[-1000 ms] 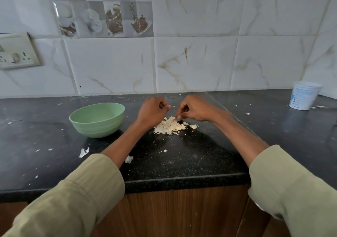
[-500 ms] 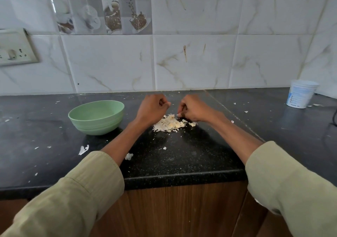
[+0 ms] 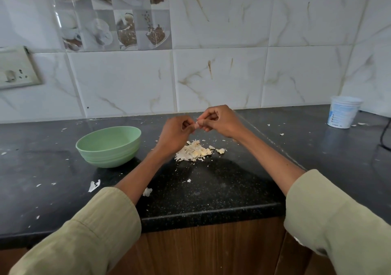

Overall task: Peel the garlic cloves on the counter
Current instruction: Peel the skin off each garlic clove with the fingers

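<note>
A small pile of garlic cloves and papery skins (image 3: 195, 152) lies on the black counter (image 3: 211, 190). Above and just behind the pile, my left hand (image 3: 174, 133) and my right hand (image 3: 220, 121) meet. Both pinch one small pale garlic clove (image 3: 196, 125) between their fingertips; most of it is hidden by the fingers. A light green bowl (image 3: 109, 145) stands left of the pile; its inside is not visible.
A white plastic cup (image 3: 343, 115) stands at the far right by the tiled wall, with a black cable (image 3: 384, 133) beside it. Loose skin scraps (image 3: 94, 185) dot the counter. The counter's front edge (image 3: 211, 213) runs below my forearms. A wall socket (image 3: 14, 67) sits at the left.
Both hands have risen from the pile, holding a garlic clove between their fingertips. The view has shifted slightly.
</note>
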